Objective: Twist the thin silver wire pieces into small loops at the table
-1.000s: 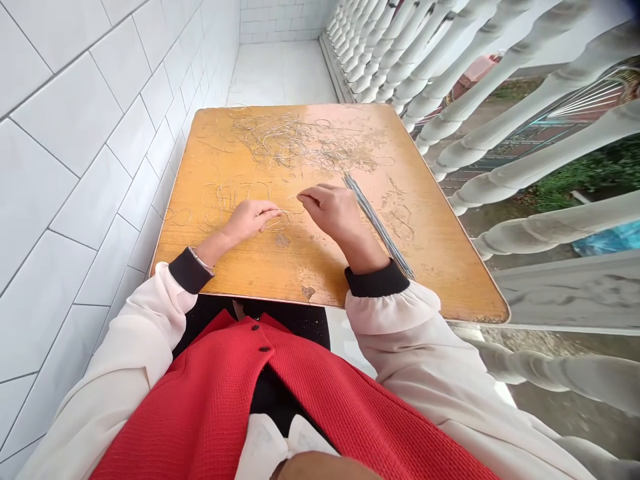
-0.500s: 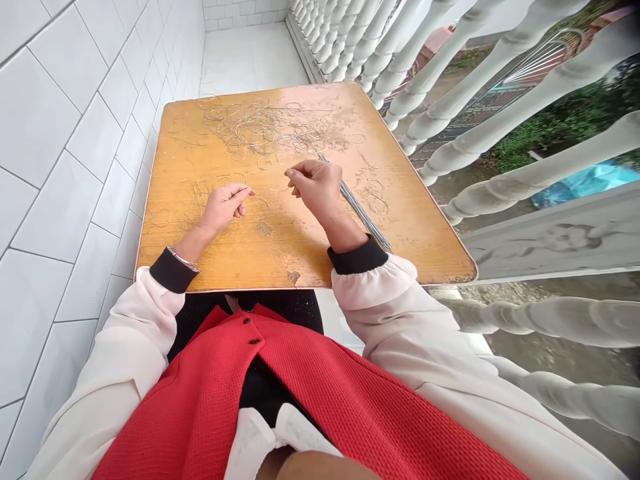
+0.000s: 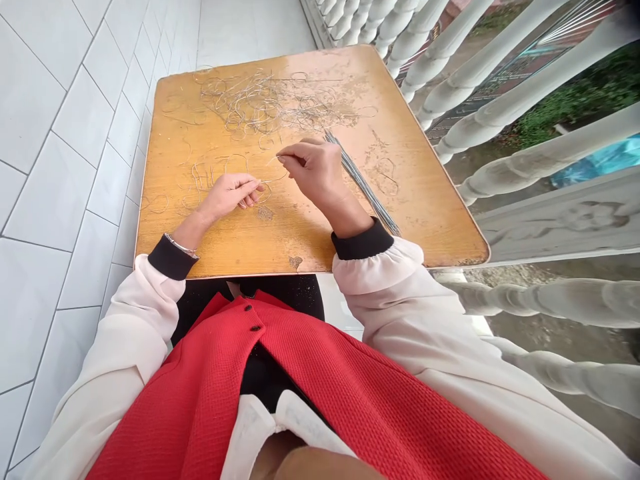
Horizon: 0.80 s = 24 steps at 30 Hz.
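Note:
Between my two hands runs a thin, pale, curved wire (image 3: 281, 177). My left hand (image 3: 235, 193) pinches it between thumb and forefinger, low over the wooden table (image 3: 215, 250). My right hand (image 3: 315, 167) has its fingers pinched together on the wire a little farther up and to the right. Several loose bits of thin wire (image 3: 200, 179) lie just beyond my left hand. A bundle of straight grey rods (image 3: 367, 190) lies on the table beside my right hand, partly hidden by it.
A tangled heap of thin wire (image 3: 270, 100) covers the table's far part. A loose wire loop (image 3: 387, 177) lies to the right of the rods. White tiled wall (image 3: 80, 133) stands close on the left, and a white balustrade (image 3: 465, 133) runs along the right.
My right hand's fingertips have come closer to my left hand, and the wire between them is bent more. The camera view has tipped, so the table sits higher in the picture.

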Available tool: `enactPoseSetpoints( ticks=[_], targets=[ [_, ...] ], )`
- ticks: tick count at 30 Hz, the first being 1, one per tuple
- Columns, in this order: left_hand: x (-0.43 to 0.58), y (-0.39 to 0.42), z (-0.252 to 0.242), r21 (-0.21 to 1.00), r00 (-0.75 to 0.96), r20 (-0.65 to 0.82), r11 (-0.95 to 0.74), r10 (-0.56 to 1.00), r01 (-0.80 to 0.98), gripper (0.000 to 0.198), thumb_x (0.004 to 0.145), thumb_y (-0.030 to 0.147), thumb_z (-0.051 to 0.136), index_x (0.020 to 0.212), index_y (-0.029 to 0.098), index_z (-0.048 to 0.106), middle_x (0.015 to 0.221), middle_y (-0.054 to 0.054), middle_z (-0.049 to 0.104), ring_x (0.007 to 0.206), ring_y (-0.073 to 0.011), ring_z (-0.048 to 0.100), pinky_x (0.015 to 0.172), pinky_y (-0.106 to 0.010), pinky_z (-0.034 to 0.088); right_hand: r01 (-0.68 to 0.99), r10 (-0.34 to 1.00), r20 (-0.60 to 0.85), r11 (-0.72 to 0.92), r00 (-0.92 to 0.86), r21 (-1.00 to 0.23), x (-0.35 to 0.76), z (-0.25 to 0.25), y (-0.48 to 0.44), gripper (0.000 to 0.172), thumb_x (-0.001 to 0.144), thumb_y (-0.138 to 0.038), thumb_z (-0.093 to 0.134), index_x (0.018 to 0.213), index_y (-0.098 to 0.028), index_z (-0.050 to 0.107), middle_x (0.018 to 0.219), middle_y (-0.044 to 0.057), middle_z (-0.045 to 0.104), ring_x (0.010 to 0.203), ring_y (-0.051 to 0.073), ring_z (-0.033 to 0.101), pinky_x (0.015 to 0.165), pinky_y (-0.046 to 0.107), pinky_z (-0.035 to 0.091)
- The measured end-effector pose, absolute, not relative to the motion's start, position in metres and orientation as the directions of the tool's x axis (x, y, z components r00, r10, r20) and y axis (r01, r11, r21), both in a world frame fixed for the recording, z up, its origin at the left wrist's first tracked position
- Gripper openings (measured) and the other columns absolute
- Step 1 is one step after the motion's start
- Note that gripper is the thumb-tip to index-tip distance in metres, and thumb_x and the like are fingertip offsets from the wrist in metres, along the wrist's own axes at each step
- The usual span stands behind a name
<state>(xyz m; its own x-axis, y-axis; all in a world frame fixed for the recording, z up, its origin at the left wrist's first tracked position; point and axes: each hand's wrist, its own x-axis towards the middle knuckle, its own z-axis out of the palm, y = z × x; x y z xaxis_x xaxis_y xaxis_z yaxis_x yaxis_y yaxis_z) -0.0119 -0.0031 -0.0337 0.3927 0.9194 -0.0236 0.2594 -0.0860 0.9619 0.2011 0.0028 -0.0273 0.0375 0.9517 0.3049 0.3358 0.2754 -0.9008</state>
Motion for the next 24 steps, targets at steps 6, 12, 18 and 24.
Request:
enactPoseSetpoints(
  ticks=[6,12,18,24],
  targets=[
    [-0.013,-0.002,-0.031,0.968,0.347,-0.037,-0.052,0.937,0.244,0.023,0.101,0.027,0.067,0.085,0.014,0.074,0.071,-0.003,0.074,0.059,-0.0068,0.066,0.064,-0.019,0.052,0.332,0.954,0.297,0.266,0.046,-0.905,0.198,-0.024,0.001,0.022,0.088,-0.018,0.078,0.071,-0.030,0.071,0.074,0.001,0.072,0.094,0.025,0.074,0.081,0.035,0.060],
    [-0.015,-0.003,-0.024,0.976,0.323,-0.053,-0.019,0.945,0.215,0.026,0.104,0.027,0.064,0.082,0.015,0.071,0.066,-0.001,0.071,0.054,-0.0056,0.062,0.060,-0.019,0.049,0.331,0.952,0.302,0.270,0.050,-0.904,0.199,-0.036,0.009,0.022,0.088,-0.028,0.082,0.068,-0.028,0.071,0.061,-0.002,0.064,0.066,0.019,0.067,0.065,0.032,0.058],
    [-0.026,0.003,-0.019,0.965,0.330,-0.011,-0.077,0.944,0.251,0.024,0.103,0.027,0.065,0.083,0.016,0.071,0.062,0.000,0.069,0.050,-0.0063,0.060,0.056,-0.019,0.047,0.245,0.978,0.206,0.197,0.010,-0.949,0.195,-0.038,0.009,0.015,0.086,-0.024,0.083,0.077,-0.028,0.072,0.061,-0.004,0.062,0.065,0.017,0.068,0.067,0.030,0.056],
    [-0.026,0.003,-0.022,0.961,0.348,0.017,-0.112,0.937,0.253,0.021,0.101,0.026,0.067,0.084,0.015,0.072,0.062,0.000,0.070,0.051,-0.0056,0.061,0.055,-0.017,0.047,0.400,0.953,0.296,0.298,-0.069,-0.867,0.200,-0.044,0.013,0.023,0.091,-0.048,0.077,0.082,-0.027,0.072,0.068,0.000,0.069,0.066,0.019,0.068,0.064,0.033,0.056]
  ],
)
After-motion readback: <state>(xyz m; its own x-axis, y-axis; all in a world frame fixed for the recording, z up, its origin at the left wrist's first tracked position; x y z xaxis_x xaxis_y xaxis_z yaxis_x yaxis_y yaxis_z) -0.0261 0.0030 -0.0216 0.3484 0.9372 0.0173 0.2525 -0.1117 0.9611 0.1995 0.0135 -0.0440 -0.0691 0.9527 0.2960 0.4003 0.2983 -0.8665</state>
